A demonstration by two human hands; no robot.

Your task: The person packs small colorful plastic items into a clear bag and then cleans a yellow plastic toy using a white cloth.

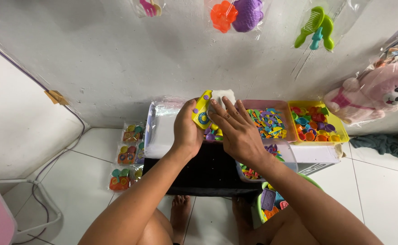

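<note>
My left hand (186,129) grips a yellow toy (203,111) with blue and purple round details, held upright over the low black table (208,174). My right hand (236,129) lies over the toy's right side, fingers spread toward a white cloth (224,95) just behind it. Small colourful plastic pieces (212,135) show under both hands.
A pink tray (268,122) and a yellow tray (318,123) of small colourful toy parts sit to the right. A clear bag (160,124) lies left. Packed toy sets (127,154) rest on the floor. A green basin (271,202) is by my knee. A pink plush (378,93) hangs at right.
</note>
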